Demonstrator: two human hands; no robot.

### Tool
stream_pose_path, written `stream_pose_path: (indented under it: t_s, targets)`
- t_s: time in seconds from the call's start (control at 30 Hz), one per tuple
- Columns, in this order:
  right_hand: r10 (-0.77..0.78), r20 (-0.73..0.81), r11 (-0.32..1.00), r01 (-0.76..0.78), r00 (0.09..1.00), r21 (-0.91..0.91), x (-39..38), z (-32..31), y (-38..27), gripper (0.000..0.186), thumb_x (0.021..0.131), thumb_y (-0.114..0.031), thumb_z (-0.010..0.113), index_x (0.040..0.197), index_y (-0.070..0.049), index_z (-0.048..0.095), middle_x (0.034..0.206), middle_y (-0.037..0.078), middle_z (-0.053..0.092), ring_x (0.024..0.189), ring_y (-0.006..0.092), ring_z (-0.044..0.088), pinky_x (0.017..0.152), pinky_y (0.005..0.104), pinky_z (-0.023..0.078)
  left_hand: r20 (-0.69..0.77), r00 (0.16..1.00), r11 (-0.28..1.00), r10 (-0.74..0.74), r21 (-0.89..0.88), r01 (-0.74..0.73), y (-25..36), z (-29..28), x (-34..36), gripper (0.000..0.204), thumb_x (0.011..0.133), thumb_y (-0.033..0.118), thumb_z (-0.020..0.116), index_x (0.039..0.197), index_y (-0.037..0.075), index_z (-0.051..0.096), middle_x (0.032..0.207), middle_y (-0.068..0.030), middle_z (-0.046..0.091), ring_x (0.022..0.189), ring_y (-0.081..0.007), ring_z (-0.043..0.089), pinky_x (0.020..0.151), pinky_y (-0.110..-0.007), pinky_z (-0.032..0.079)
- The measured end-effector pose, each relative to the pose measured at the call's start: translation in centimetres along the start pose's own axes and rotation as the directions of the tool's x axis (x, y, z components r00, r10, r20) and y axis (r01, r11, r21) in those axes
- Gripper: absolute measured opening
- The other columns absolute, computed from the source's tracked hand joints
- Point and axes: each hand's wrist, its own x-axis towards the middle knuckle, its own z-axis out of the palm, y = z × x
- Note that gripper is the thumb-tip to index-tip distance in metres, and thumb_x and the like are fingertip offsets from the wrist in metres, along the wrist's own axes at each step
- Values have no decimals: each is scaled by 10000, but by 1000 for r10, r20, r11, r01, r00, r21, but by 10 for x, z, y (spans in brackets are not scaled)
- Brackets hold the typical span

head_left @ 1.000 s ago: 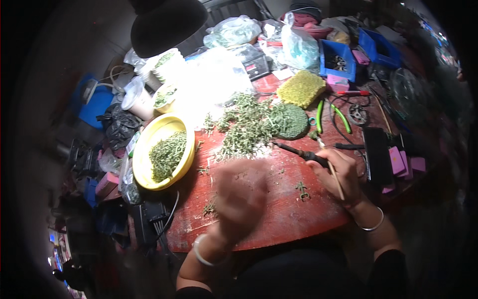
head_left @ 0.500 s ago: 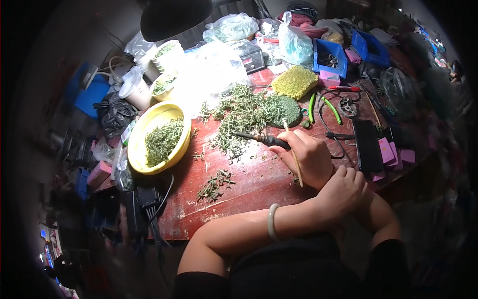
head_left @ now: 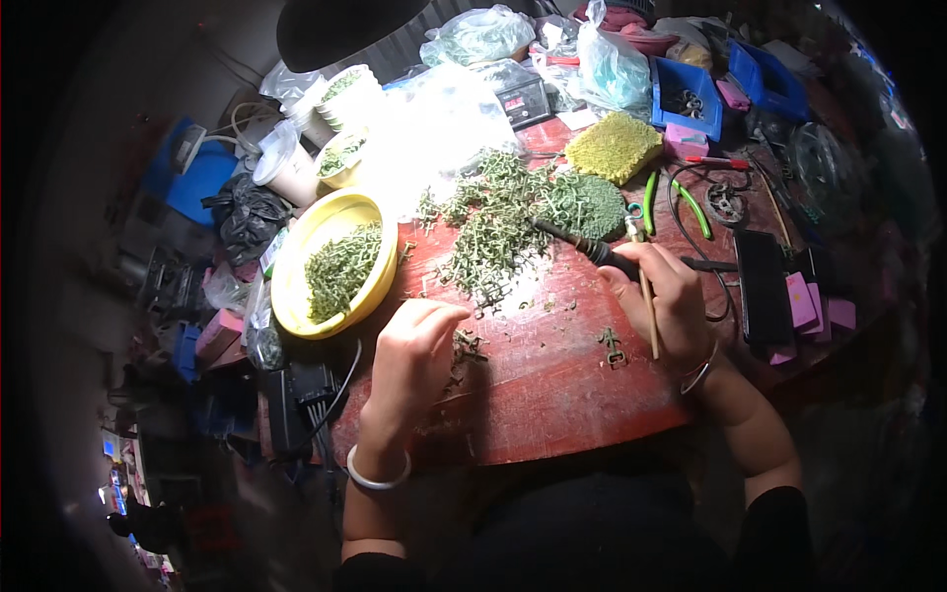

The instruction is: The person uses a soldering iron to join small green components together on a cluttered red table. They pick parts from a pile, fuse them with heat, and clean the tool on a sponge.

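My right hand grips a black soldering iron and a thin wooden stick. The iron's tip is beside a heap of small green pieces and a round green pad. My left hand hovers at centre-left with curled fingers; their tips and anything in them are hidden. It is next to a loose cluster of green pieces. A few joined pieces lie on the red tabletop below the iron. A yellow basin holds more pieces at the left.
A bright plastic bag, yellow textured block, green-handled pliers, blue bins and white tubs crowd the back. A phone and pink blocks lie right. A lamp hangs overhead; cables run along both sides.
My left hand crossed to my right wrist half a second ago and is back at centre-left with fingers curled. My right hand, still gripping iron and stick, has since moved rightward.
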Motion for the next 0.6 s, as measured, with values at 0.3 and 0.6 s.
stream_pose_path:
  t_s: [0.3, 0.6]
  targets:
    - [-32, 93, 999, 32, 995, -4, -14, 7, 3, 238, 879, -96, 822, 1051, -29, 672, 849, 148, 665, 702, 342, 681, 607, 409, 524, 196, 980, 997, 24, 73, -39, -17, 11, -14, 210, 842, -37, 675, 1019, 47, 751, 929, -132, 735, 883, -325, 706, 793, -418, 581]
    - [42, 37, 997, -44, 998, 60, -9, 0, 7, 261, 858, -61, 837, 1066, -22, 684, 823, 140, 666, 710, 297, 686, 624, 368, 521, 315, 918, 704, -240, -594, 388, 14, 32, 22, 451, 879, -71, 769, 1310, 27, 684, 894, -50, 723, 857, -117, 680, 790, -280, 546]
